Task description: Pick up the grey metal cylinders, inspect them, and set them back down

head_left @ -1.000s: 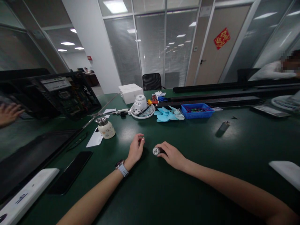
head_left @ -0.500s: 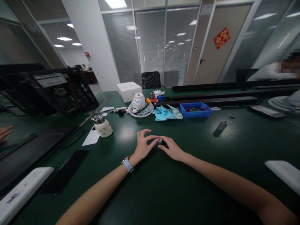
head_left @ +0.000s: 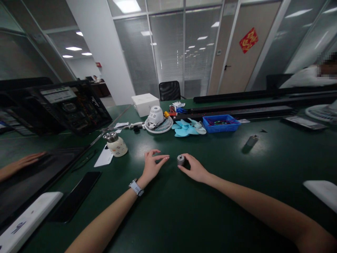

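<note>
A small grey metal cylinder (head_left: 180, 160) stands on the dark green table (head_left: 168, 218) in front of me. The thumb and fingers of my right hand (head_left: 194, 168) are closed around its right side. My left hand (head_left: 153, 164), with a watch on the wrist, is just left of the cylinder and does not touch it; its fingers are apart and nothing shows between them. A second metal cylinder (head_left: 252, 140) stands farther right.
Behind are a white fan part (head_left: 156, 117), light blue fan blades (head_left: 184, 128), a blue tray (head_left: 222, 124) and a white box (head_left: 145, 103). Left are a bottle (head_left: 119, 147), a black phone (head_left: 76, 196) and another person's hand (head_left: 28, 160).
My left hand has let go of the cylinder and moved left. My right hand still holds it. The other person's hand has reached farther in from the left.
</note>
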Demonstrator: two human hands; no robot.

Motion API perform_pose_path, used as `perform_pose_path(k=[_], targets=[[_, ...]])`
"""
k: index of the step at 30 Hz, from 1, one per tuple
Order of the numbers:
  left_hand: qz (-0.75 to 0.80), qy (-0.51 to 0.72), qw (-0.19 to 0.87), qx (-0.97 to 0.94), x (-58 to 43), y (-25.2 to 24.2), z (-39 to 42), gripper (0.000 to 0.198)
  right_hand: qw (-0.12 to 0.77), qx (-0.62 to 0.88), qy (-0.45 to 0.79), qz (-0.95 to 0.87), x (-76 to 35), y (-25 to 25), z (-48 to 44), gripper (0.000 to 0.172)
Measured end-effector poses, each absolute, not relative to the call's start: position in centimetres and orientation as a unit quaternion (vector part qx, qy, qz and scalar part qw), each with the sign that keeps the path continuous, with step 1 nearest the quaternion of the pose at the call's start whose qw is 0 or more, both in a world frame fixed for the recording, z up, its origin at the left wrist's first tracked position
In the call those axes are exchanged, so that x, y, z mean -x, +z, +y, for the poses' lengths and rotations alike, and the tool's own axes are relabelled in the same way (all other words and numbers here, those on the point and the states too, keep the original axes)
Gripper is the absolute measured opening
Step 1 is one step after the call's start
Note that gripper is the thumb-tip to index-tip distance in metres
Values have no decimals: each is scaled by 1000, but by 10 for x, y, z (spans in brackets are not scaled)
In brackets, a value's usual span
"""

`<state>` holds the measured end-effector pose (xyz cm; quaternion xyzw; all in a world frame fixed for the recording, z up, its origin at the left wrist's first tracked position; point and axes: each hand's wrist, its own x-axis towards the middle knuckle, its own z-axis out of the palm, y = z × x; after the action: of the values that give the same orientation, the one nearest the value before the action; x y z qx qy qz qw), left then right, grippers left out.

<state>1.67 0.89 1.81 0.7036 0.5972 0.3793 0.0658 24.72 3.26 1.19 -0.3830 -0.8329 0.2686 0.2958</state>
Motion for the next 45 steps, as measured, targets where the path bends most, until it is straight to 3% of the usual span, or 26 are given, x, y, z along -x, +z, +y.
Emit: perform_pose_path(k=[7, 11, 16, 20, 26, 30, 34, 38, 42, 45], targets=[[619, 304, 69, -721, -8, 2, 12, 24, 321, 400, 279, -812, -249, 12, 32, 37], [648, 406, 56, -642, -6, 3, 15, 36, 348, 388, 297, -800, -251, 16, 31, 51], [660, 492, 94, -560, -5, 5, 16, 34, 367, 387, 336, -776, -248, 20, 31, 38], [652, 495, 121, -562, -9, 8, 14, 29, 413, 417, 357, -727, -269, 17, 41, 42], [644, 470, 153, -584, -11, 7, 15, 27, 462, 581, 198, -639, -384, 14, 67, 54], [646, 466, 158, -583, -10, 5, 17, 27, 430, 707, 81, -556, -466, 9, 80, 51], [648, 465, 161, -581, -10, 6, 16, 27, 397, 784, 54, -475, -507, 0, 91, 47], [649, 473, 167, -571, -13, 9, 14, 24, 418, 769, 44, -482, -509, -2, 91, 54], [650, 482, 169, -562, -15, 9, 14, 24, 475, 710, -122, -505, -472, 13, 73, 76], [649, 491, 165, -557, -15, 8, 15, 23, 459, 575, -181, -653, -414, 28, 51, 57]])
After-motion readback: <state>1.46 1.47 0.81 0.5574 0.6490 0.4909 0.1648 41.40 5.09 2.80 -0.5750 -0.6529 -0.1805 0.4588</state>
